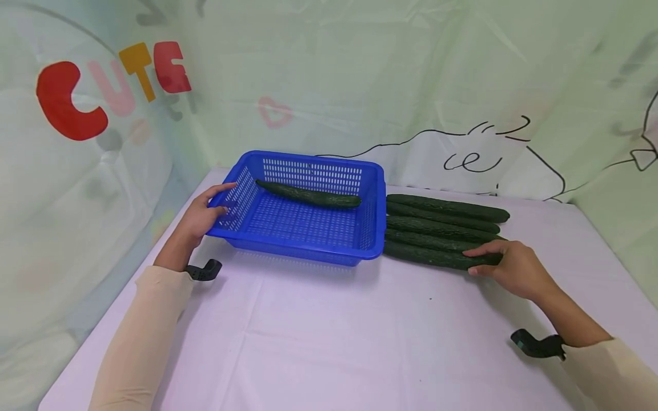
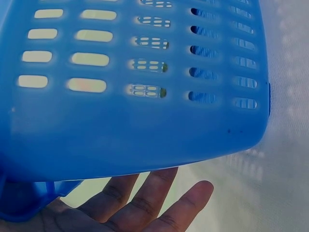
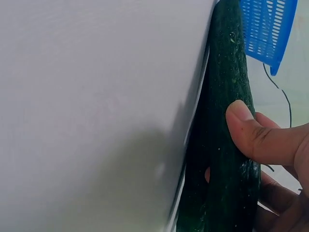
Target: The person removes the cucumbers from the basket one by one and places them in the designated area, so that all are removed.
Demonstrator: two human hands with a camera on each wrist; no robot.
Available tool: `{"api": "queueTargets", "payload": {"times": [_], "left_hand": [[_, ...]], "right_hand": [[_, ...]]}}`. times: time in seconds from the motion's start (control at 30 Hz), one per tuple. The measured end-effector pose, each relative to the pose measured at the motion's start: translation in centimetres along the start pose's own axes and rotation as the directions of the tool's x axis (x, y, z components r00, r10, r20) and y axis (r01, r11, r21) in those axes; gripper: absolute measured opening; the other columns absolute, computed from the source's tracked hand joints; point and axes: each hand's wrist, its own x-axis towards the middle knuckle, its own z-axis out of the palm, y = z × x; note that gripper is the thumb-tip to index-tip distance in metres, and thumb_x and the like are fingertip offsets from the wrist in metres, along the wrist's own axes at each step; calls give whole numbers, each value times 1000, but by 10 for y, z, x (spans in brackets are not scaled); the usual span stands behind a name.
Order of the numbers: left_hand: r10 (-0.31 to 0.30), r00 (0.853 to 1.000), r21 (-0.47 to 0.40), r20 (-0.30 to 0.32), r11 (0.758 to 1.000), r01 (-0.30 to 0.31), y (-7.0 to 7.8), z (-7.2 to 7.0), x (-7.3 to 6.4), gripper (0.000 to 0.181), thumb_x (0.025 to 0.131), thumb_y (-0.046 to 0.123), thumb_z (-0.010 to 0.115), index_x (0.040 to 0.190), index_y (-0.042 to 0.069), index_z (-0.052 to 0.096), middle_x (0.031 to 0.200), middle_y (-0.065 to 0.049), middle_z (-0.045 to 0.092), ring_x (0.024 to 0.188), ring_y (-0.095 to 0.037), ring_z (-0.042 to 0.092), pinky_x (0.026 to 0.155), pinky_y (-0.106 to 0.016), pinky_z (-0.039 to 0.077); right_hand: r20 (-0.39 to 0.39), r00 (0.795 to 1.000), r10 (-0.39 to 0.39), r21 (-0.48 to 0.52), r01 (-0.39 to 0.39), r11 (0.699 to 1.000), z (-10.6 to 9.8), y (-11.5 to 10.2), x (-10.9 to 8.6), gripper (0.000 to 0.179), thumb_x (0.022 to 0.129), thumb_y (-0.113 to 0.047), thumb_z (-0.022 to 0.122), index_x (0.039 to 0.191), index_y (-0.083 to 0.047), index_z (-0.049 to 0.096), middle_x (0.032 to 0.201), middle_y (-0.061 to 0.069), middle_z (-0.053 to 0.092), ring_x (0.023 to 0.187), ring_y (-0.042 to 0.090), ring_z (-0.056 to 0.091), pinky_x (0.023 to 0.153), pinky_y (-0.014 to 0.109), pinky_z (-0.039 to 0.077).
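Note:
A blue plastic basket (image 1: 303, 242) with slotted walls stands on the table, one dark green cucumber (image 1: 311, 196) lying inside it. My left hand (image 1: 200, 217) holds the basket's left rim; in the left wrist view, several fingers (image 2: 145, 198) show past the slotted wall (image 2: 130, 130), the thumb out of sight. To the basket's right, several long cucumbers (image 1: 442, 225) lie side by side. My right hand (image 1: 516, 268) grips the right end of the nearest cucumber (image 1: 432, 255). The right wrist view shows the thumb (image 3: 246, 128) on that cucumber's skin and the fingers round its other side.
A white cloth (image 1: 329, 331) covers the table. Behind it hangs a pale green sheet (image 1: 360, 74) with drawings and large letters. Each wrist carries a small black device, one by the left cuff (image 1: 203, 270) and one by the right cuff (image 1: 537, 345).

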Motion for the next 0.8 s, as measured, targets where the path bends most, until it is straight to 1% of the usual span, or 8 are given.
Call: {"api": "queueTargets", "payload": {"times": [0.17, 0.37, 0.4, 0.47, 0.6, 0.63, 0.67, 0.8], "left_hand": [[-2, 1000, -2, 5, 1000, 2, 0, 0, 0, 61, 97, 2, 41, 152, 29, 36, 167, -13, 11, 148, -47, 21, 112, -66, 30], [0, 1000, 4, 5, 1000, 0, -1, 1, 0, 61, 98, 3, 41, 153, 30, 35, 167, -12, 10, 148, -47, 21, 113, -66, 29], [1, 1000, 4, 5, 1000, -1, -1, 1, 0, 61, 98, 3, 41, 153, 30, 35, 167, -13, 10, 148, -47, 21, 113, -66, 28], [3, 1000, 5, 3, 1000, -3, -1, 1, 0, 61, 98, 3, 41, 153, 30, 35, 166, -13, 11, 148, -47, 21, 113, -66, 28], [4, 1000, 6, 0, 1000, -4, -2, 1, 1, 61, 98, 2, 41, 153, 29, 36, 166, -14, 11, 148, -47, 22, 113, -67, 28], [3, 1000, 7, -1, 1000, -3, -2, 1, 1, 61, 98, 3, 41, 153, 29, 36, 166, -14, 11, 148, -47, 22, 112, -67, 29], [2, 1000, 9, -2, 1000, -2, -3, 1, 1, 61, 98, 3, 41, 153, 29, 36, 166, -14, 11, 148, -47, 22, 112, -67, 29], [1, 1000, 4, -8, 1000, -1, -3, 1, 1, 61, 98, 2, 41, 152, 29, 36, 166, -14, 12, 147, -48, 22, 112, -67, 29]], "right_hand": [[-6, 1000, 7, 5, -7, 1000, 1, 0, -1, 37, 77, -22, 81, 111, -10, 76, 124, 36, 59, 69, 16, 40, 49, 29, 30], [2, 1000, 15, 15, -15, 1000, 2, 1, -3, 37, 77, -24, 81, 112, -11, 76, 113, 31, 66, 60, 12, 34, 47, 29, 30], [6, 1000, 18, 14, -18, 1000, 2, 2, -3, 37, 78, -24, 81, 112, -11, 76, 108, 30, 67, 59, 11, 33, 46, 29, 30], [11, 1000, 15, 3, -15, 1000, 3, 2, -3, 36, 78, -23, 81, 112, -11, 76, 113, 31, 66, 61, 11, 36, 47, 28, 30], [22, 1000, 4, -26, -3, 1000, 6, 1, -1, 33, 80, -21, 79, 110, -9, 76, 107, 28, 69, 67, 13, 45, 49, 26, 32], [20, 1000, -3, -35, 4, 999, 6, 1, -1, 32, 80, -21, 79, 110, -8, 76, 113, 28, 68, 72, 15, 47, 50, 26, 32], [19, 1000, -7, -40, 8, 999, 7, 1, -1, 31, 81, -20, 78, 109, -8, 76, 112, 28, 69, 73, 16, 49, 51, 26, 32], [20, 1000, -2, -43, 2, 999, 7, 0, 0, 31, 81, -19, 78, 110, -7, 76, 116, 30, 66, 73, 16, 49, 51, 25, 33]]}}
